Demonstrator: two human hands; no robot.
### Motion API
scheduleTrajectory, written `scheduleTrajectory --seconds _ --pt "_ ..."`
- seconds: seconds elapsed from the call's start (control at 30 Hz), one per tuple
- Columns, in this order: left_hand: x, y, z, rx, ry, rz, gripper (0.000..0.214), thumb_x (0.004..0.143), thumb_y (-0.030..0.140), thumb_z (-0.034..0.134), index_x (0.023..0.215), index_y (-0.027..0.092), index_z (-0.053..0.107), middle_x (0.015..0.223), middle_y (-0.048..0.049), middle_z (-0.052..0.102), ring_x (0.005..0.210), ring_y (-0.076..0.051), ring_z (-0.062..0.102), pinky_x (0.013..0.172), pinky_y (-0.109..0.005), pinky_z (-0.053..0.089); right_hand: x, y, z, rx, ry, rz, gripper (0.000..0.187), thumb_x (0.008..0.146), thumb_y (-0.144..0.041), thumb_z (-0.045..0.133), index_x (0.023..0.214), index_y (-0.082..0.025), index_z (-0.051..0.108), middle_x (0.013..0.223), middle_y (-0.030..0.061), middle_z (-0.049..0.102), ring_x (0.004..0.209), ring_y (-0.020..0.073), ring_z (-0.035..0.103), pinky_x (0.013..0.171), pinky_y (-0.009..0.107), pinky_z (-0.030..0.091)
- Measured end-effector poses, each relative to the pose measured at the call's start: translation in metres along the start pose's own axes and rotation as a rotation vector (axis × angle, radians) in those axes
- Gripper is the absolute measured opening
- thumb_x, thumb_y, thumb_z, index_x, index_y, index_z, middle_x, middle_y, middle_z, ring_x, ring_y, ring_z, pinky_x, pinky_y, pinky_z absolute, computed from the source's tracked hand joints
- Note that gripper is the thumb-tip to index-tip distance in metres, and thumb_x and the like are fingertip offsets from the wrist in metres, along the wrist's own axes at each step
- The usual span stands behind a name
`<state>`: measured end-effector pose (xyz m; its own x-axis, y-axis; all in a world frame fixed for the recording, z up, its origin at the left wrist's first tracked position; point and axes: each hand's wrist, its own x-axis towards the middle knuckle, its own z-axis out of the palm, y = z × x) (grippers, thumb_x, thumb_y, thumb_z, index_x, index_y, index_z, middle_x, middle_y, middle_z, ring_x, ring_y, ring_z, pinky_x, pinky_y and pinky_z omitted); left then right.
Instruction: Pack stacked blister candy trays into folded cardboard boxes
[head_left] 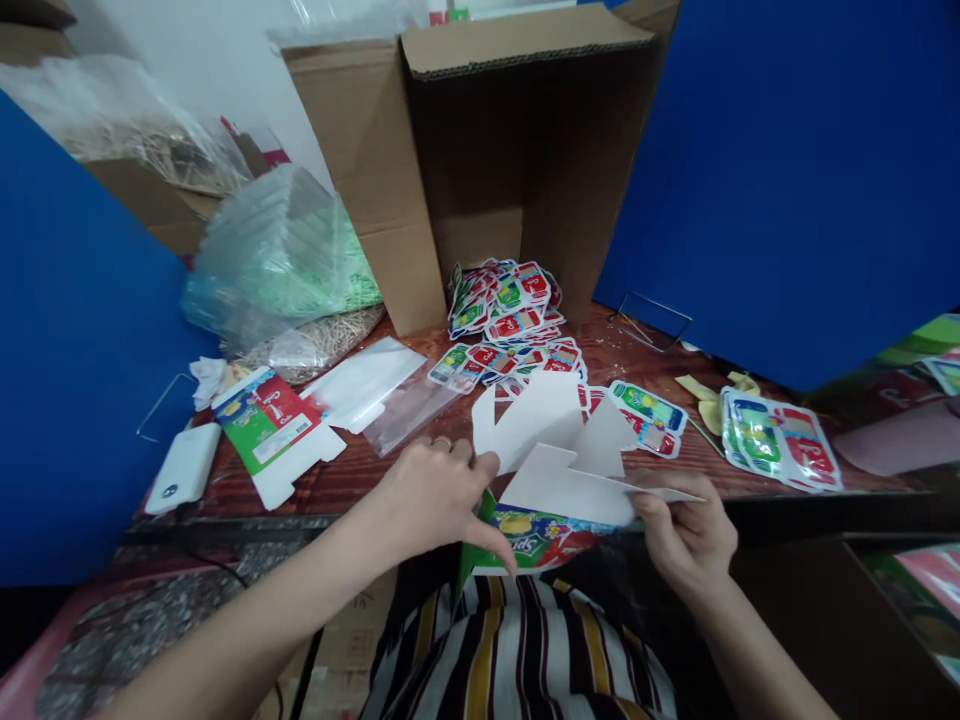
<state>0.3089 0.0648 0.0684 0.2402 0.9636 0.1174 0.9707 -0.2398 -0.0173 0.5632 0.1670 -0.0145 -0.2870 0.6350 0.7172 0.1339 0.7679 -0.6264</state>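
Between my two hands is a small printed carton [536, 535], partly folded, its white inner flaps [544, 420] standing up at several angles. My left hand [439, 490] lies over its left side, thumb down along the green printed face and fingers bent over the edge. On the right, my right hand [690, 530] pinches a white flap between thumb and fingers. A flat printed carton [274, 430] lies on the table to the left. Just beyond the carton, a heap of packets with cola and green drink pictures [517, 310] spills from a tall cardboard box [375, 170].
A white power bank [184, 468] sits at the left table edge, near clear plastic sleeves [412, 405]. Bags of shredded filler [292, 260] stand behind. More packets [780, 440] lie at the right. Blue panels [787, 180] flank the table [360, 465].
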Motion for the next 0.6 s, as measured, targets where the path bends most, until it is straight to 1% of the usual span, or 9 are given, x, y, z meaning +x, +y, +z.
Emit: scheduleTrajectory --seconds 0.07,0.13,0.2,0.27,0.3,0.37,0.4,0.47,0.6 --pt "-0.002 0.007 0.005 0.073 -0.031 -0.071 0.088 0.060 0.091 0.033 0.084 0.013 0.065 0.067 -0.0129 0.064 0.059 -0.022 0.060 0.052 -0.027 0.036 0.003 -0.001 0.001 -0.073 -0.017 0.031 0.016 0.084 -0.021 0.064 0.099 -0.022 0.058 0.074 0.0005 0.066 0.054 0.0146 0.062 0.048 0.025 0.049" --pt "-0.004 0.015 0.009 0.108 -0.052 -0.151 0.086 0.064 0.090 0.032 0.086 0.013 0.064 0.066 -0.0137 0.064 0.058 -0.024 0.061 0.051 -0.028 0.037 0.009 -0.004 0.005 -0.132 -0.093 0.129 0.034 0.085 -0.025 0.064 0.117 -0.021 0.053 0.064 -0.0034 0.059 0.041 0.0114 0.051 0.038 0.023 0.041" --pt "-0.006 0.021 0.013 0.096 -0.058 -0.237 0.082 0.071 0.086 0.030 0.088 0.012 0.063 0.066 -0.0139 0.064 0.057 -0.026 0.062 0.051 -0.029 0.038 0.014 -0.009 0.011 -0.181 -0.173 0.220 0.056 0.087 -0.030 0.061 0.137 -0.016 0.039 0.054 -0.0075 0.050 0.033 0.0111 0.042 0.032 0.022 0.034" --pt "-0.006 0.027 0.016 0.064 -0.061 -0.335 0.074 0.080 0.078 0.028 0.091 0.013 0.062 0.067 -0.0144 0.065 0.060 -0.027 0.064 0.051 -0.029 0.039 0.015 -0.014 0.017 -0.249 -0.201 0.248 0.069 0.090 -0.035 0.056 0.147 -0.012 0.024 0.054 -0.0067 0.051 0.033 0.0136 0.047 0.033 0.023 0.038" --pt "-0.006 0.030 0.017 0.048 -0.061 -0.389 0.071 0.084 0.074 0.027 0.093 0.013 0.061 0.069 -0.0147 0.065 0.061 -0.027 0.065 0.051 -0.029 0.040 0.015 -0.017 0.021 -0.296 -0.206 0.243 0.068 0.091 -0.036 0.054 0.147 -0.014 0.023 0.061 -0.0029 0.058 0.038 0.0151 0.053 0.037 0.025 0.043" --pt "-0.005 0.036 0.019 0.028 -0.044 -0.489 0.065 0.089 0.068 0.025 0.097 0.013 0.059 0.071 -0.0147 0.065 0.061 -0.027 0.065 0.050 -0.029 0.040 0.013 -0.022 0.027 -0.406 -0.249 0.225 0.057 0.092 -0.038 0.051 0.144 -0.019 0.034 0.092 0.0087 0.068 0.061 0.0194 0.067 0.050 0.029 0.054" --pt "-0.004 0.038 0.020 0.022 -0.031 -0.531 0.063 0.090 0.065 0.025 0.098 0.013 0.058 0.071 -0.0142 0.065 0.061 -0.027 0.065 0.050 -0.028 0.040 0.012 -0.024 0.030 -0.453 -0.285 0.215 0.050 0.093 -0.038 0.049 0.139 -0.022 0.041 0.110 0.0127 0.065 0.077 0.0218 0.070 0.057 0.031 0.057" --pt "-0.002 0.043 0.022 0.020 0.000 -0.587 0.059 0.091 0.062 0.026 0.099 0.013 0.057 0.071 -0.0132 0.066 0.061 -0.026 0.065 0.049 -0.026 0.040 0.011 -0.027 0.036 -0.520 -0.358 0.207 0.038 0.095 -0.036 0.045 0.130 -0.025 0.052 0.134 0.0151 0.051 0.098 0.0249 0.068 0.067 0.036 0.060" --pt "-0.002 0.048 0.024 -0.018 0.009 -0.638 0.050 0.093 0.055 0.028 0.097 0.014 0.055 0.070 -0.0116 0.066 0.061 -0.024 0.066 0.049 -0.025 0.039 0.012 -0.032 0.043 -0.567 -0.440 0.207 0.036 0.097 -0.031 0.039 0.127 -0.027 0.058 0.148 0.0153 0.033 0.100 0.0272 0.068 0.068 0.041 0.061"
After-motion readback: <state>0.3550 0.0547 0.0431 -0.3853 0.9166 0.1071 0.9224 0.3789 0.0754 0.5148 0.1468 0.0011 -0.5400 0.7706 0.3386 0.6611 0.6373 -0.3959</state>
